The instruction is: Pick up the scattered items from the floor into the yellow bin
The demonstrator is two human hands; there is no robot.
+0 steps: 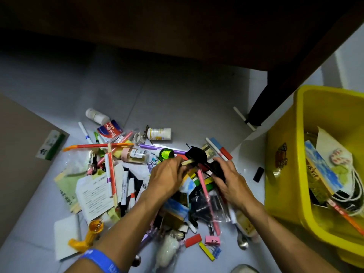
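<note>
A heap of scattered items (pixel 126 174) covers the grey floor: pens, pencils, papers, bottles, clips, coloured blocks. My left hand (pixel 167 178) pinches a pale wooden stick (pixel 188 162) beside a round black object (pixel 197 155) above the heap. My right hand (pixel 228 180) grips a dark black item (pixel 217 169) just to the right of it. The yellow bin (pixel 285 174) stands at the right, holding a booklet, cards, a pencil and cords.
A dark table leg (pixel 275 91) stands behind the bin, under a dark tabletop. A brown cardboard sheet (pixel 21 154) lies at the left. White bottles (pixel 159 133) and a small black block (pixel 258 174) lie around the heap. Bare floor lies beyond the heap.
</note>
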